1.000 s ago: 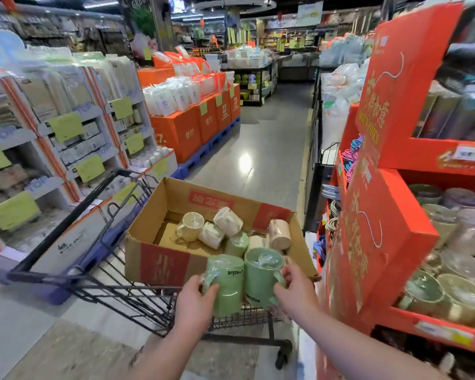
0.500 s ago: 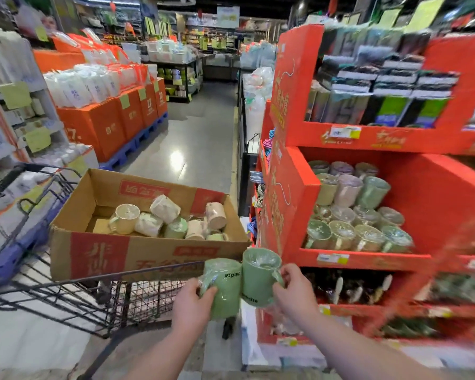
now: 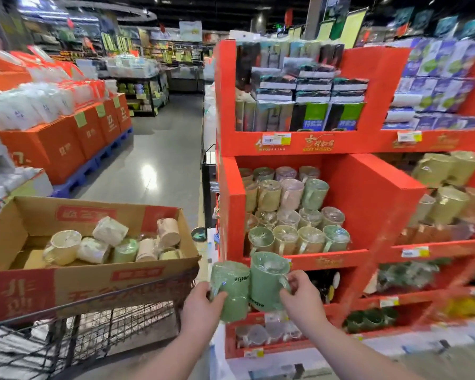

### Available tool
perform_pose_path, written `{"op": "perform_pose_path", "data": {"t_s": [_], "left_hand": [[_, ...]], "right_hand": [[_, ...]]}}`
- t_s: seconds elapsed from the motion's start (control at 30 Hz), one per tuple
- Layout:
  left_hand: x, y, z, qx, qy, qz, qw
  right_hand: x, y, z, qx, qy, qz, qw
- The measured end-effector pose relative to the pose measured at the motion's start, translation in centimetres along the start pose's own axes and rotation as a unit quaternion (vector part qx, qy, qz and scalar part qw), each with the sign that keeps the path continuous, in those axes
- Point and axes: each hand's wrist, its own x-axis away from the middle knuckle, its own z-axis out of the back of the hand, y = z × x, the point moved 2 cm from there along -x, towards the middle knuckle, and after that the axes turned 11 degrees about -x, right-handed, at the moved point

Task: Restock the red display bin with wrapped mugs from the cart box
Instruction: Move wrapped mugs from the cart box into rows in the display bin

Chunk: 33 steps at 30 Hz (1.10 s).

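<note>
- The red display bin point(image 3: 368, 187) fills the right half of the frame; its middle compartment, right of centre, holds rows of wrapped mugs point(image 3: 294, 215) in green, cream and pink, stacked in tiers.
- The shelf above that compartment, upper right of the frame, carries flat dark packs point(image 3: 310, 91) stacked and standing on edge.
- The cardboard cart box point(image 3: 74, 283) sits at the lower left on a black wire cart point(image 3: 66, 333); its flaps are open and several wrapped mugs, cream, white and green, lie loose inside it point(image 3: 113, 245).
- Orange cartons point(image 3: 52, 144) topped with white bags line the aisle at the upper left.
- The left hand point(image 3: 200, 305), at lower centre, is closed around a wrapped green mug point(image 3: 231, 292), which is tilted.
- The right hand point(image 3: 302, 297), just right of it, grips a second wrapped green mug point(image 3: 266, 281) by its handle side, mouth up.
- The two held mugs touch each other and sit in front of the bin's lower front edge, below the mug compartment.
</note>
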Motion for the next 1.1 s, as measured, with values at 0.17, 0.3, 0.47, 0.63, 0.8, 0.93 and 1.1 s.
{"op": "perform_pose_path", "data": {"t_s": [0.17, 0.3, 0.47, 0.63, 0.8, 0.93, 1.1], "left_hand": [[0.1, 5.7, -4.0, -0.007, -0.001, -0.003, 1.000], [0.2, 9.2, -6.6, 0.009, 0.021, -0.017, 1.000], [0.6, 11.7, -8.4, 0.021, 0.038, 0.007, 0.999], [0.5, 12.0, -8.5, 0.020, 0.051, 0.023, 0.998], [-0.7, 12.0, -8.5, 0.023, 0.053, 0.021, 0.998], [-2.6, 12.1, -8.7, 0.022, 0.055, 0.019, 0.998], [-5.0, 12.1, -8.6, 0.042, 0.037, 0.024, 0.998]], "right_hand": [[-3.0, 1.1, 5.7, -0.020, 0.004, 0.010, 1.000], [-5.2, 1.7, 9.4, -0.026, -0.004, 0.030, 0.999], [-7.8, 2.2, 12.3, -0.024, -0.017, 0.045, 0.999], [-9.6, 2.2, 12.3, -0.033, -0.023, 0.044, 0.998], [-11.0, 1.7, 11.8, -0.021, -0.020, 0.047, 0.998], [-12.7, 1.1, 11.3, -0.028, -0.016, 0.048, 0.998], [-15.6, -0.7, 10.3, -0.016, 0.002, 0.064, 0.998]]}}
